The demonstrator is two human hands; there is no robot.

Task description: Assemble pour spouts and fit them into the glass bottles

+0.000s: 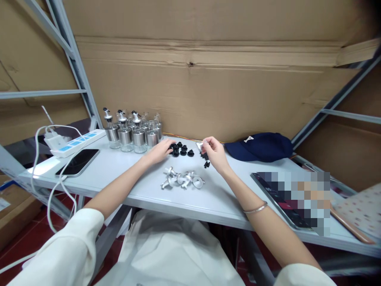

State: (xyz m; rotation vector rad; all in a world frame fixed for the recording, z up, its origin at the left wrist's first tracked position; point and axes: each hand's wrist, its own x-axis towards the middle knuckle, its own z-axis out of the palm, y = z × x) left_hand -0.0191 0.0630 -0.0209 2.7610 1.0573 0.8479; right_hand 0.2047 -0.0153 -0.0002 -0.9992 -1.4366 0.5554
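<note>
Hands met at mid-frame over scattered black stoppers [181, 150]: left hand [162, 150] lay spread on them, right hand [212, 151] pinched a small pale part. Picking seemed under way; seating a stopper would need a fingertip grip, I judged.

I count three bottles [125, 134] with spouts fitted and about five more without, roughly six black stoppers [182, 150] near my left hand [162, 151], about five metal spouts [183, 179], one phone [77, 162], one power strip [77, 142] and one cap [259, 146].
</note>
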